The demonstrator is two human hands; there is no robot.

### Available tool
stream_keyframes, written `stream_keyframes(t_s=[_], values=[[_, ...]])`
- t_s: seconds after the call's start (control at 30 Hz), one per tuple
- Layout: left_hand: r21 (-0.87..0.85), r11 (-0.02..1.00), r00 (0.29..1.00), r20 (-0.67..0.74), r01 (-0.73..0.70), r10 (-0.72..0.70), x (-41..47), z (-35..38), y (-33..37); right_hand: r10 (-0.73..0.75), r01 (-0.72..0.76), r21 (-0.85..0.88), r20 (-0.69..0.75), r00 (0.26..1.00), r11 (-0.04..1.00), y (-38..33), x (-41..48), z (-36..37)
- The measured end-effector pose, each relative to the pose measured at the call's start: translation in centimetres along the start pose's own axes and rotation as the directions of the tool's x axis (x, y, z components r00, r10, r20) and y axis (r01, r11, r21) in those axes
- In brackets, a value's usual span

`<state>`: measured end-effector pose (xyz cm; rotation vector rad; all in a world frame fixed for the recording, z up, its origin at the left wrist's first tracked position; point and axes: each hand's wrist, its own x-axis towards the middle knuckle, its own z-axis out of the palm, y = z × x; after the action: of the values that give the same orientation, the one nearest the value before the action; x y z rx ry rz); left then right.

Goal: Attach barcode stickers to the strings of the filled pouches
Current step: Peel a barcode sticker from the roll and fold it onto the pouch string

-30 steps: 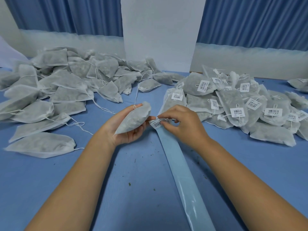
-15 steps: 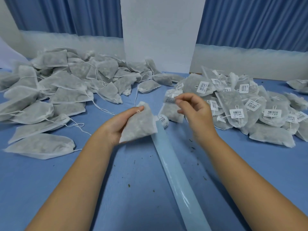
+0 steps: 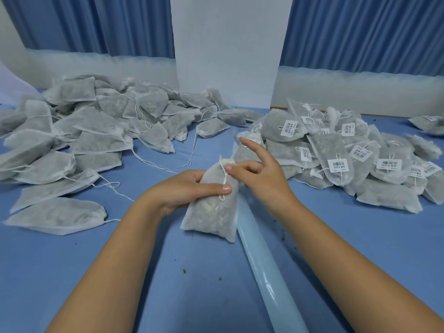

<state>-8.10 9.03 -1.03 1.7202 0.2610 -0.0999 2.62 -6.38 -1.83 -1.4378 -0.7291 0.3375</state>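
Observation:
My left hand [image 3: 182,191] grips a filled white pouch [image 3: 211,217] at the middle of the blue table, its thumb lying across the front and pinning the end of the looped string [image 3: 224,181]. My right hand [image 3: 262,179] meets the pouch's neck, where thumb and a curled finger pinch the string; its index finger points up and away. I cannot see a sticker in the right hand. A pale blue sticker backing strip [image 3: 262,265] runs from under the pouch toward me.
A heap of unlabelled pouches [image 3: 101,131] with loose strings covers the left of the table [image 3: 192,284]. Pouches with barcode labels [image 3: 336,162] are piled on the right. A white board [image 3: 225,51] stands at the back before blue curtains.
My right hand peeled a sticker off the strip, lifted it, then came back down to the pouch's string. My left hand turned the pouch so its front and string face up.

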Motion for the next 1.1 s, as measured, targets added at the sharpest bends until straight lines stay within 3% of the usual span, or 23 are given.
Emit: stream_keyframes(t_s=[0.3,0.5,0.77,0.97,1.1], values=[[0.001,0.999,0.999,-0.024,-0.044,0.045,-0.1,-0.7,0.0,0.045,-0.04,0.056,-0.088,0.995,0.998,-0.6,0.0,-0.3],[-0.114,0.992,0.984,-0.175,-0.063,0.042,0.1,-0.7,0.1,-0.021,0.044,0.091,-0.237,0.971,0.995,-1.4,0.4,-0.6],[-0.077,0.991,0.974,-0.206,-0.11,0.092,-0.1,0.0,0.4,0.131,-0.132,0.097,0.017,0.991,0.986,-1.8,0.0,0.3],[-0.076,0.984,0.977,-0.156,-0.16,0.147,-0.2,-0.1,0.4,0.174,-0.173,0.022,-0.074,0.982,0.985,-1.4,-0.2,0.5],[-0.079,0.982,0.976,-0.149,-0.173,0.16,-0.2,0.0,0.4,0.12,-0.12,0.01,-0.098,0.988,0.993,-1.3,-0.1,0.4]])
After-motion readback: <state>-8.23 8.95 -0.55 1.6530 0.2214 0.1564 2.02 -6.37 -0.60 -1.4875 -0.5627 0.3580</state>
